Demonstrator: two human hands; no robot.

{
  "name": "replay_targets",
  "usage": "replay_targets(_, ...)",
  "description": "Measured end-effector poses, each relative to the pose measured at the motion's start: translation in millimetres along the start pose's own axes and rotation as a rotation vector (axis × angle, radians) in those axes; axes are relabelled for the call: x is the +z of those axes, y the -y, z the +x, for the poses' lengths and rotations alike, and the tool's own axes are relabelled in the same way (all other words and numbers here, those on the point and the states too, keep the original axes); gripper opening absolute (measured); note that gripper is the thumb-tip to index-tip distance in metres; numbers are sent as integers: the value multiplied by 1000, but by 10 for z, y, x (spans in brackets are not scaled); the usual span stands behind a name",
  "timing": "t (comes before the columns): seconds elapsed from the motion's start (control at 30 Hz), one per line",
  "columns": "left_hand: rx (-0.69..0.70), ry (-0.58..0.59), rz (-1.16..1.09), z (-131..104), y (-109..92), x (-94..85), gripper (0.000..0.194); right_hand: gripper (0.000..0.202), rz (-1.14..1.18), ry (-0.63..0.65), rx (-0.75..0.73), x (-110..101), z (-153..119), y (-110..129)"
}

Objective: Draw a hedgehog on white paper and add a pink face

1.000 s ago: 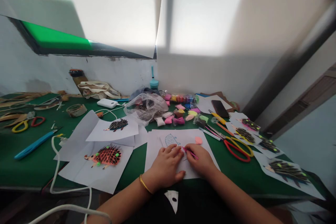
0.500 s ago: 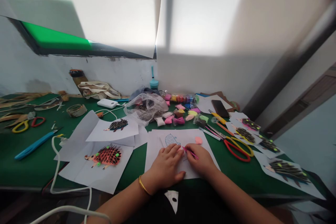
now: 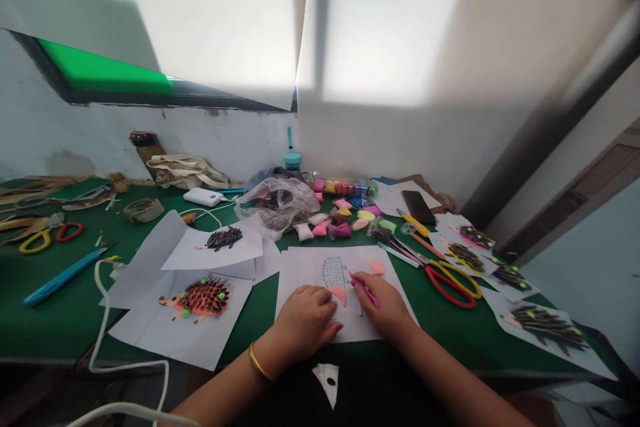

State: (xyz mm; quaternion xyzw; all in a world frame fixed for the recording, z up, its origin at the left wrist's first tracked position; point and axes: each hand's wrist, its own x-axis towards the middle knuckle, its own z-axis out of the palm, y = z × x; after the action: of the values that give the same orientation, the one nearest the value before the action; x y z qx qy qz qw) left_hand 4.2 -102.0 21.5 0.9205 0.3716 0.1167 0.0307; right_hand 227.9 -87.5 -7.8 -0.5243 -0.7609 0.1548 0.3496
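Note:
A white sheet of paper (image 3: 300,267) lies before me with a blue hedgehog-like drawing (image 3: 333,271), its body filled with small marks. Soft pink clay (image 3: 339,293) covers the pointed lower end of the drawing. My left hand (image 3: 307,317) rests on the sheet just left of this clay, fingers loosely bent and thumb apart, holding nothing. In my right hand (image 3: 383,303) is a slim pink modelling tool (image 3: 367,292), pinched between the fingers to the right of the drawing. Another flat lump of pink clay (image 3: 377,267) sits near the sheet's upper right.
Finished hedgehog pictures lie left (image 3: 203,297) and right (image 3: 545,327). Bagged clay packs (image 3: 340,230) and a plastic bag (image 3: 280,203) sit behind the sheet. To the right are red-and-yellow scissors (image 3: 453,283) and a phone (image 3: 419,207). A white cable (image 3: 103,327) hangs over the left edge.
My left hand has drawn back toward me and left, uncovering the pink clay and more of the drawing. The right hand keeps its hold on the tool, nearly in place.

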Motion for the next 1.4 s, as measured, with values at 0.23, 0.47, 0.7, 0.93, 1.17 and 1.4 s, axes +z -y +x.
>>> replay_targets(0.23, -38, -24, -32, -42, 9, 72, 33, 19, -19, 58, -22, 3, -27, 58)
replay_targets(0.47, -59, -20, -23, 5, -44, 57, 54, 13, -2, 72, 22, 25, -181, 138)
replay_targets(0.7, -42, -58, -16, 3, -71, 112, 69, 13, 10, -5, -45, 64, -278, 131)
replay_targets(0.93, -12, -85, 5, -2, -64, 176, 73, 13, -9, -41, -195, 134, -269, 93)
replay_targets(1.17, -15, -91, 28, -8, -55, 193, 73, 13, -46, -64, -238, 136, -281, 108)
replay_targets(1.4, -30, -79, 10, -20, -68, 184, 73, 12, -66, 10, -204, 109, -297, 154)
